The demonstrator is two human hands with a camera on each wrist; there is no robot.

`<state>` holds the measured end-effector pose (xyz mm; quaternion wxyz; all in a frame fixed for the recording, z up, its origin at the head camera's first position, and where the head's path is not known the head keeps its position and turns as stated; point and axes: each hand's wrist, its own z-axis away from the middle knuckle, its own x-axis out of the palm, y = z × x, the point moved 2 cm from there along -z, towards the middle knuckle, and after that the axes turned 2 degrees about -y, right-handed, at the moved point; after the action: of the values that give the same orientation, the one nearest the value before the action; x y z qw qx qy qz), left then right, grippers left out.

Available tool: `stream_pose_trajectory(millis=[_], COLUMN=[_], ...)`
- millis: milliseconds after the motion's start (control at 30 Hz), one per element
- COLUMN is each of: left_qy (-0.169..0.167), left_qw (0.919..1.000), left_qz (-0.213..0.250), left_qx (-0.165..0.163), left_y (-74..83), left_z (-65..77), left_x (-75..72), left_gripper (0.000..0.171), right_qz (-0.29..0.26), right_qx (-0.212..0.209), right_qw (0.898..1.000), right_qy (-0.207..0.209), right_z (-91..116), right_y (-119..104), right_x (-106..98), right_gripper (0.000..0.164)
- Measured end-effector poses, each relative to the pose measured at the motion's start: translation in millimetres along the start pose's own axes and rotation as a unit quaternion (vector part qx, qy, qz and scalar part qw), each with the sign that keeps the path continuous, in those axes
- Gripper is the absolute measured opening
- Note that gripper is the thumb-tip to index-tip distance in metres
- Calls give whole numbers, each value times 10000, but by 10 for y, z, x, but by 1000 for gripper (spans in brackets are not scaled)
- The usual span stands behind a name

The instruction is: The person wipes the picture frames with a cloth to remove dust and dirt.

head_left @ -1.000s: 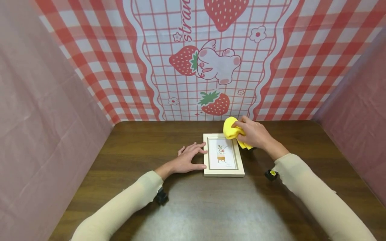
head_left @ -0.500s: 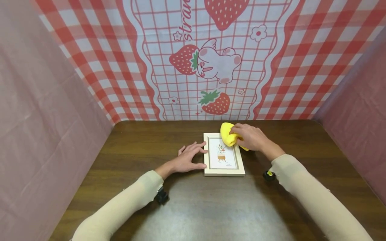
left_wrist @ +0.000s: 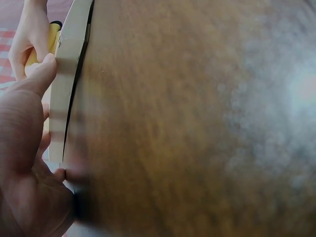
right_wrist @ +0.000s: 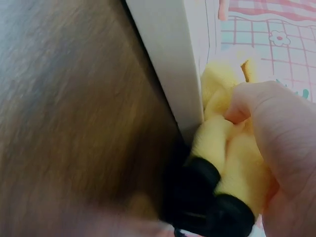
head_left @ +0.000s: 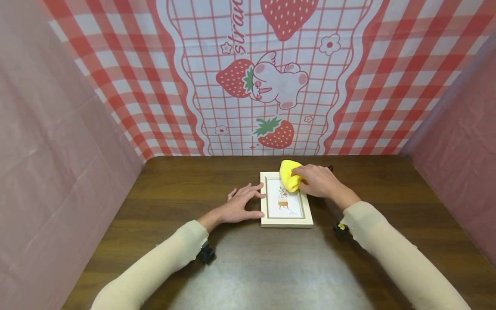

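Observation:
A cream picture frame (head_left: 286, 222) lies face up on the wooden table, a potted-plant print (head_left: 284, 204) inside it. My left hand (head_left: 238, 209) has its fingers spread, with thumb and fingertips against the frame's left edge. In the left wrist view the thumb (left_wrist: 47, 69) reaches the frame's cream side (left_wrist: 61, 106). A folded yellow cloth (head_left: 288, 175) is pinched in my right hand (head_left: 319, 181) over the frame's upper right corner, covering part of the print. Black ends show on the cloth (right_wrist: 212, 140) in the right wrist view, and the thumb (right_wrist: 254, 96) presses into it.
A brown wooden table (head_left: 174, 181) extends around the frame, with a bright reflection near its front. Behind it hangs a red-and-white checked strawberry cloth (head_left: 271, 86). Pink drapes (head_left: 58, 150) stand at both sides. Dark devices (head_left: 207, 253) sit at both wrists.
My right hand has moved left and slightly down with the yellow cloth, from the frame's top right corner further over the print. The left hand and the frame stay in place.

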<state>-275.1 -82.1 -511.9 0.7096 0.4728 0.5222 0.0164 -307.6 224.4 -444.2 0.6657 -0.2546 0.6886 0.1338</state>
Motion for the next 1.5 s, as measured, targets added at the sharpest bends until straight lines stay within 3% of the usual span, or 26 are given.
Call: stream_pose_trajectory(millis=[233,433,667,1067,1500], left_qy=[-35,-77,-14,26,92], left_qw=[10000,10000,10000,9997,9998], left_qz=[2,5,50,-87,-131], left_qx=[-50,-60,-10,-231,-154], left_y=[0,8,-9,-14,1], left_z=[-3,-3,10,0,-20], left_x=[0,-6,-5,-1,12], left_gripper=[56,57,56,58,58], right_qz=[-85,-215,-336,-204,-282], right_qx=[-207,-146,-123,-392,-213], right_qw=[9996,9997,9993,9987,9988], right_qy=[182,33,-75,-242,-339], right_z=[-105,-201,-300,-515,-475], right_y=[-94,-211,-360,-634,-596], right_x=[1,17,22,72,60], right_gripper=[24,18,27,20,27])
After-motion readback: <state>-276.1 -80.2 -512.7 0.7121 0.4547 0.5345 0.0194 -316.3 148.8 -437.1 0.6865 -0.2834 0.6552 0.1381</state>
